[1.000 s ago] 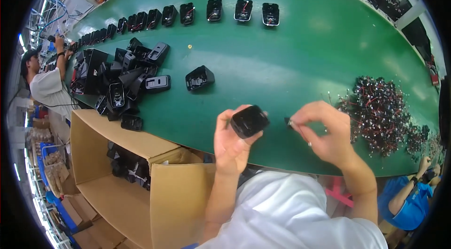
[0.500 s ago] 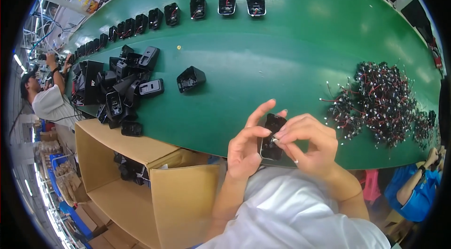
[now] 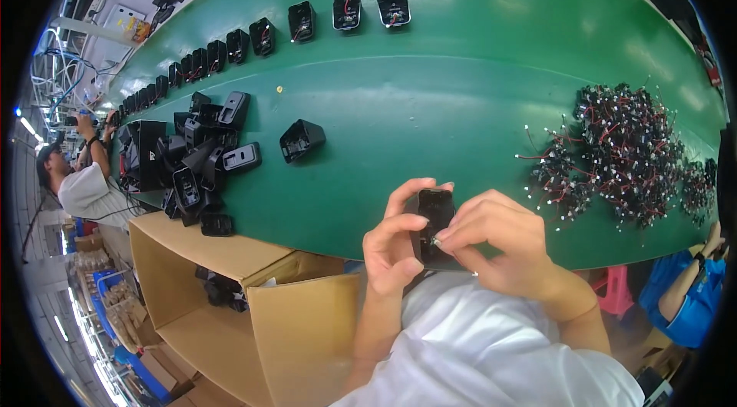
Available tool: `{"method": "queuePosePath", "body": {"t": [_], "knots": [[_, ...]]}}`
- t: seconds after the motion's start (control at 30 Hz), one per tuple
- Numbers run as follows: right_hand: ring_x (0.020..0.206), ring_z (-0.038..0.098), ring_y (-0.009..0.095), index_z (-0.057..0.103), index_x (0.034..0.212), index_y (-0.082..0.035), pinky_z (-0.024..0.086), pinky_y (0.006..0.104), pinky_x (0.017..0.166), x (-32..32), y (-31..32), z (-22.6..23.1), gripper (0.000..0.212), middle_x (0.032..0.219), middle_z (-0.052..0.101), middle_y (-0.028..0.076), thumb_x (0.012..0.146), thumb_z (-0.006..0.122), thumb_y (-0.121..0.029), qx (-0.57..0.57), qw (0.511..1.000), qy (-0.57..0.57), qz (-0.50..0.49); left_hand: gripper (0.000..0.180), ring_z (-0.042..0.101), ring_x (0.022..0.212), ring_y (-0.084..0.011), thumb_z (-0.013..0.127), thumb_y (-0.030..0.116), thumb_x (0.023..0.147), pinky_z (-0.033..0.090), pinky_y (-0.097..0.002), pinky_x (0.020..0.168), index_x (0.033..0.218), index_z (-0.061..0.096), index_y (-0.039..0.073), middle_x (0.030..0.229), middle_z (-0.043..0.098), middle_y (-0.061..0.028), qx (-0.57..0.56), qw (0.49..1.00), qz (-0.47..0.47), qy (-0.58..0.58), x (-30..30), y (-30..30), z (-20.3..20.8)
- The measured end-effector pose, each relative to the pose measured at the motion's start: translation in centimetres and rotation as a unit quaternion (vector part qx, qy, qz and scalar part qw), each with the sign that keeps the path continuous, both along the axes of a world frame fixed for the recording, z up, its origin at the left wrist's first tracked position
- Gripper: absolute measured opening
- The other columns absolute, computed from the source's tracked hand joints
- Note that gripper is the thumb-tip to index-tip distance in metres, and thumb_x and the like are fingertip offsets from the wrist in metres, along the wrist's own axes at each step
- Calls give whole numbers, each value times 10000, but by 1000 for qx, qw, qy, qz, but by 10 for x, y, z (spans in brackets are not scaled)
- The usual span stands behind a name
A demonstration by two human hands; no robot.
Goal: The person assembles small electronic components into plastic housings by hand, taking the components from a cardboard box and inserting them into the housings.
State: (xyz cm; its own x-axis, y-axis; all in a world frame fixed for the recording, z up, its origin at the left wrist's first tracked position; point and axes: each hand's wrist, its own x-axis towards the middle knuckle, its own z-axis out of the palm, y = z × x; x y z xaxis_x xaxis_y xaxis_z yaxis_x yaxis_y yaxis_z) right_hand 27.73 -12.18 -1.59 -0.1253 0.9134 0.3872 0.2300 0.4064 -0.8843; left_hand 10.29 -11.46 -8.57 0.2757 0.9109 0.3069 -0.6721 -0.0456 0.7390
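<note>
1. I held a small black housing upright near my chest, just over the near edge of the green worktop.
2. My left hand wrapped its left side, the fingers closed on it; my right hand covered its right side, fingertips pinched at a small pale part on its face. My hands hid the lower half of the housing, and I could not make out what the pale part was.
3. One lone black housing lay on the worktop ahead of me to the left, apart from the rest.
4. Further left sat a heap of black housings, too tangled to count.
5. Along the far side ran a row of housings; I counted six clearly, the rest shrinking into a blur at the left.
6. To my right lay a pile of small wired parts with red and black leads, uncountable.
7. Open green surface stretched between the lone housing and the wired pile.
8. An open cardboard box stood below the worktop's edge at my left.
9. Another person was at the far left, partly cut off by the rim.
</note>
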Motion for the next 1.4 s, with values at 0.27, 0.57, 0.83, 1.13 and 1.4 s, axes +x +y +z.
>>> {"method": "queuePosePath", "body": {"t": [0.27,0.57,0.83,1.13,1.4], "knots": [[863,671,249,697,855,-60,543,348,765,7,-3,-9,242,855,718,46,673,782,74,-34,998,-39,34,451,442,1335,-476,735,193,856,366,-553,1098,1244,636,-14,1476,357,-303,63,994,-57,76,-6,8,-4],[1113,564,305,701,1020,-55,502,394,881,16,-7,-4,382,1134,609,95,665,839,-77,-74,994,-65,46,516,450,1344,-434,791,167,841,422,-503,1073,1273,604,-43,1484,359,-283,34,993,-11,109,4,8,6],[1253,488,295,715,983,-41,457,410,986,36,-4,-14,360,1303,504,167,648,845,-63,-136,987,56,70,734,512,1317,-371,938,179,669,490,-416,1016,1260,554,-28,1412,486,-323,22,983,-32,182,19,16,27],[1371,428,288,694,1041,34,337,449,1132,32,8,-5,302,1448,441,202,764,780,-51,-343,840,389,161,435,548,1214,-350,714,333,892,300,-492,1119,1199,643,34,1315,619,-178,211,896,89,381,19,36,52],[1195,535,394,611,900,-28,427,464,1020,40,181,-15,256,1359,544,167,736,790,-109,154,928,-332,-69,550,350,1372,-432,718,348,863,306,-556,1110,1319,566,80,1456,434,-192,76,543,505,667,-61,90,27]]}}
